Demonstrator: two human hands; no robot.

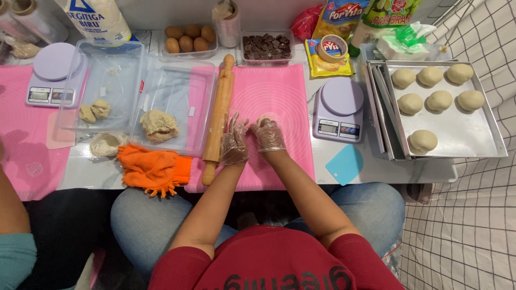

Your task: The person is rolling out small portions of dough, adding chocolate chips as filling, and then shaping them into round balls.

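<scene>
a small piece of dough sits near the middle of the pink silicone mat, and it's mostly hidden, just a pale tan sliver peeking above the right hand. that right hand, in a clear plastic glove, curls its fingers over the piece, cupping it against the mat. the left hand, gloved the same way, rests just beside it with fingers spread and loose, fingertips on the mat, holding nothing. shaping this well looks like a matter of a light cupped palm, keeping the piece turning under the fingers so the skin tightens smooth, and not pressing it flat; the free hand is best kept close to steady it. what shows of the piece is soft, matte and cream-coloured, much like the finished dough balls, seven of them, round and smooth, spaced apart on the metal tray off to the right. between mat and tray stands a lilac kitchen scale, with a blue plastic scraper in front of it. left of the hands a wooden rolling pin lies along the mat's edge, then a clear plastic tub with a rough lump of dough, and an orange cloth bunched at the table's front edge. at the back, a tray of brown eggs and a tub of chocolate pieces.
</scene>
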